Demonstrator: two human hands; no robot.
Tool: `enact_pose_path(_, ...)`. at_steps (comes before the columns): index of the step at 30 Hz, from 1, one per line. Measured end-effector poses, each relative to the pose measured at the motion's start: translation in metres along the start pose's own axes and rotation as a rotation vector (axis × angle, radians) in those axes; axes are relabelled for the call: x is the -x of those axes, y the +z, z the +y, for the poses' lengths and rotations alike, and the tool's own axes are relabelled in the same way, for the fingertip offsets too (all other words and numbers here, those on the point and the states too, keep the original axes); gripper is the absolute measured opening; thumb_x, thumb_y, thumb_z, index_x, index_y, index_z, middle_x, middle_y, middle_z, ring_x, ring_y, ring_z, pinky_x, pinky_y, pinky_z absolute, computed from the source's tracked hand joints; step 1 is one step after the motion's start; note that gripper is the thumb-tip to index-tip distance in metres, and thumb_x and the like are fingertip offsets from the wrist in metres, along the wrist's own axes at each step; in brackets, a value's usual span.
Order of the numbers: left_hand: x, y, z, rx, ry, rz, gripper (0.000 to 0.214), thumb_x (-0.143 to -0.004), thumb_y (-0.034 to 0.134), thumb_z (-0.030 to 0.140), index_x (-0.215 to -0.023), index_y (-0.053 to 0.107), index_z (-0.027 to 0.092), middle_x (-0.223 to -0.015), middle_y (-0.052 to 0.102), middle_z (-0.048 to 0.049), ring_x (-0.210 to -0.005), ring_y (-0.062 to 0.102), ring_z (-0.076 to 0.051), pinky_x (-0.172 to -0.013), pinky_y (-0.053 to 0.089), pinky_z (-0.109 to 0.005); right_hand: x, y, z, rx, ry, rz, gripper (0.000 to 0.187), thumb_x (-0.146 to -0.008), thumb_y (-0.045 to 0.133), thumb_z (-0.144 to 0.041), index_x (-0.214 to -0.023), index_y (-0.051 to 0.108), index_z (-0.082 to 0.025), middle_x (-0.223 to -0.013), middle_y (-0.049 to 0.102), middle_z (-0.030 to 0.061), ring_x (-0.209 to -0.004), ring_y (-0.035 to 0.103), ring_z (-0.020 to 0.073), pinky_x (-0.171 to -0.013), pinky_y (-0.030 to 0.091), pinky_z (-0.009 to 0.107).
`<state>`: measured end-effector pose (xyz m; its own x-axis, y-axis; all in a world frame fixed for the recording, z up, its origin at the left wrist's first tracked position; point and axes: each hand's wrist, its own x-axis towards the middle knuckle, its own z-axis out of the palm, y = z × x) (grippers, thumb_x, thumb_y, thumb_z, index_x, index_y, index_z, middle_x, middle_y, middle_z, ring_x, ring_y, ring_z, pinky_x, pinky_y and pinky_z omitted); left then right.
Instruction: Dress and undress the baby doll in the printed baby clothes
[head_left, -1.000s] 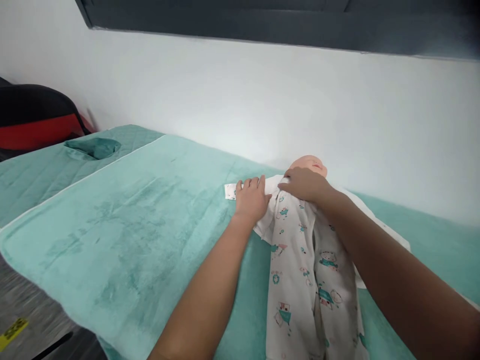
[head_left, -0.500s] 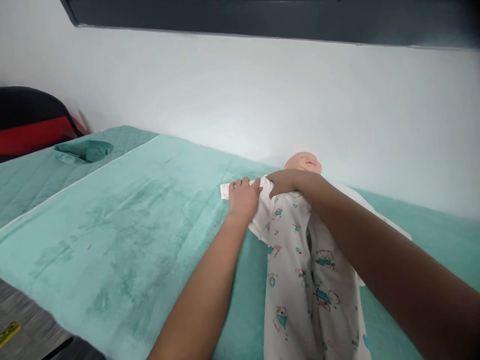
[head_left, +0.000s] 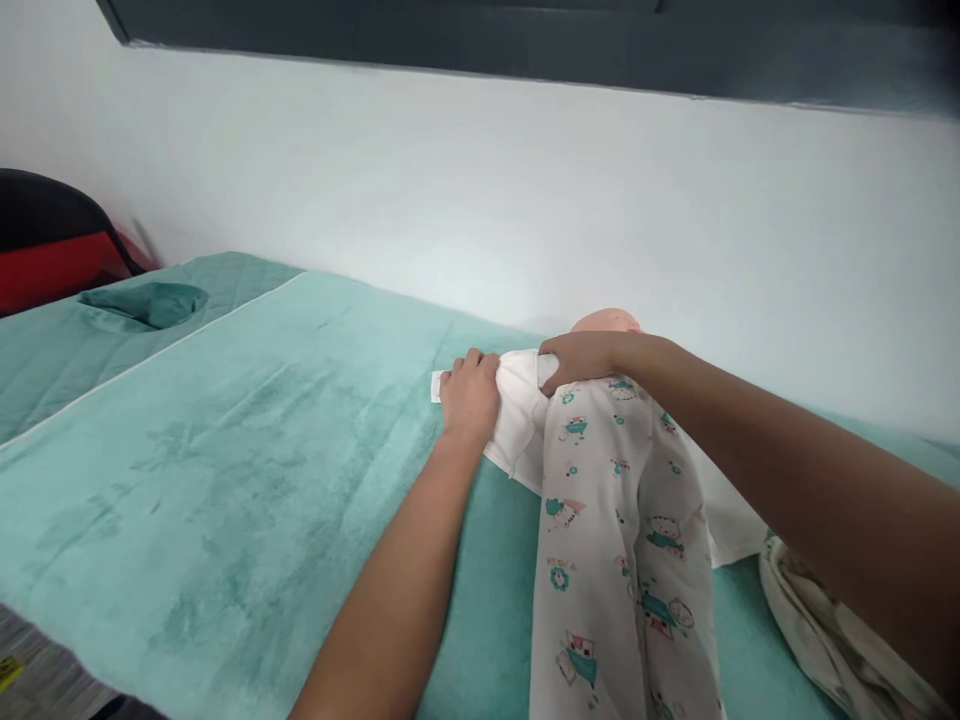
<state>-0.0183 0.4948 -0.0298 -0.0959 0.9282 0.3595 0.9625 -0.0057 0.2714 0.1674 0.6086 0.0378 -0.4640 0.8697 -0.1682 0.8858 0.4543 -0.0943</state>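
"What do we count nearest us?"

"One printed garment, its two legs running toward us down the teal bed cover, and one rumpled cloth at the right, partly hidden by our right forearm."

"And our hands?"

"Two. Our left hand has its grip curled round one white sleeve, near the cuff; our right hand has its grip closed on the same sleeve, thumb below and fingers above."

"Farther off?"

"One doll's head, just beyond our right hand and partly hidden by it; then one white wall, with one dark panel along the top."
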Motion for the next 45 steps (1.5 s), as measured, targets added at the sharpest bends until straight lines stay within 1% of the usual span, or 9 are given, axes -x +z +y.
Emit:
enact_pose_path(5, -0.001, -0.002, -0.001, 0.001, -0.099, -0.002, 0.030, -0.097, 0.034, 0.015, -0.108, 0.060, 0.023, -0.108, 0.062, -0.0078, -0.100, 0.059, -0.024, -0.078, 0.042, -0.036, 0.024, -0.018, 0.002, -0.029, -0.044, -0.138, 0.055, -0.072, 0.070, -0.049, -0.125, 0.064, -0.034, -0.120, 0.070, 0.0027, -0.109, 0.063, 0.0356, -0.091, 0.047, 0.048)
enact_pose_path(12, -0.003, 0.003, -0.004, -0.019, -0.170, -0.057, 0.033, -0.095, 0.031, 0.013, -0.108, 0.061, 0.019, -0.107, 0.064, -0.0111, -0.104, 0.058, -0.026, -0.085, 0.043, -0.039, 0.050, -0.036, 0.014, 0.010, 0.029, -0.026, 0.047, -0.081, 0.059, -0.044, -0.127, 0.060, -0.038, -0.120, 0.069, -0.0001, -0.105, 0.063, 0.0347, -0.085, 0.048, 0.048)
enact_pose_path(19, -0.001, 0.009, -0.006, -0.076, -0.180, -0.078, 0.033, -0.093, 0.035, 0.012, -0.104, 0.065, 0.015, -0.114, 0.062, -0.0148, -0.113, 0.052, -0.030, -0.092, 0.041, -0.044, 0.070, -0.033, 0.019, 0.015, 0.115, 0.159, 0.047, -0.083, 0.052, -0.044, -0.129, 0.060, -0.035, -0.121, 0.069, 0.0024, -0.105, 0.063, 0.0343, -0.082, 0.047, 0.046)
enact_pose_path(25, -0.003, 0.002, -0.007, 0.151, -0.213, 0.065, 0.041, -0.089, 0.037, 0.009, -0.122, 0.059, 0.023, -0.123, 0.061, -0.0094, -0.114, 0.054, -0.026, -0.094, 0.043, -0.040, 0.063, -0.019, -0.001, -0.016, 0.060, 0.167, 0.045, -0.083, 0.052, -0.043, -0.126, 0.061, -0.033, -0.121, 0.069, 0.0035, -0.106, 0.062, 0.0324, -0.082, 0.047, 0.044)
enact_pose_path(28, -0.004, -0.002, -0.005, 0.274, -0.115, 0.138, 0.049, -0.086, 0.039, 0.005, -0.128, 0.055, 0.024, -0.127, 0.061, -0.0058, -0.117, 0.054, -0.021, -0.096, 0.043, -0.034, 0.050, -0.011, -0.018, 0.005, 0.072, 0.078, 0.042, -0.083, 0.053, -0.040, -0.123, 0.061, -0.033, -0.115, 0.070, 0.0036, -0.097, 0.065, 0.0298, -0.075, 0.047, 0.041)
enact_pose_path(32, -0.005, 0.000, -0.001, 0.286, 0.068, 0.041, 0.044, -0.090, 0.041, 0.009, -0.129, 0.056, 0.021, -0.123, 0.064, -0.0057, -0.113, 0.056, -0.022, -0.094, 0.043, -0.035, 0.041, -0.005, -0.033, 0.059, 0.052, -0.011, 0.033, -0.082, 0.055, -0.033, -0.114, 0.062, -0.029, -0.111, 0.070, 0.0048, -0.090, 0.064, 0.0258, -0.067, 0.044, 0.035)
enact_pose_path(37, -0.005, 0.004, 0.002, 0.245, 0.081, -0.048, 0.035, -0.100, 0.039, 0.031, -0.129, 0.056, 0.020, -0.120, 0.065, -0.0072, -0.109, 0.058, -0.023, -0.089, 0.044, -0.036, 0.042, 0.000, -0.036, 0.086, 0.041, -0.016, 0.032, -0.083, 0.054, -0.032, -0.113, 0.061, -0.025, -0.109, 0.070, 0.0062, -0.086, 0.064, 0.0228, -0.064, 0.042, 0.031)
enact_pose_path(41, -0.004, 0.005, 0.001, 0.190, 0.112, -0.083, 0.036, -0.096, 0.050, 0.040, -0.126, 0.058, 0.022, -0.119, 0.065, -0.0063, -0.108, 0.058, -0.024, -0.088, 0.043, -0.037, 0.050, 0.007, -0.031, 0.062, 0.069, 0.093, 0.037, -0.086, 0.051, -0.035, -0.120, 0.063, -0.026, -0.116, 0.069, 0.0068, -0.093, 0.064, 0.0266, -0.068, 0.045, 0.035)
enact_pose_path(45, -0.005, 0.005, 0.000, 0.140, 0.094, -0.050, 0.028, -0.097, 0.049, 0.032, -0.120, 0.060, 0.022, -0.115, 0.065, -0.0060, -0.107, 0.057, -0.025, -0.088, 0.043, -0.038, 0.080, 0.021, -0.020, -0.141, 0.155, 0.371, 0.043, -0.089, 0.047, -0.038, -0.129, 0.061, -0.028, -0.134, 0.063, 0.0051, -0.120, 0.057, 0.0326, -0.091, 0.046, 0.046)
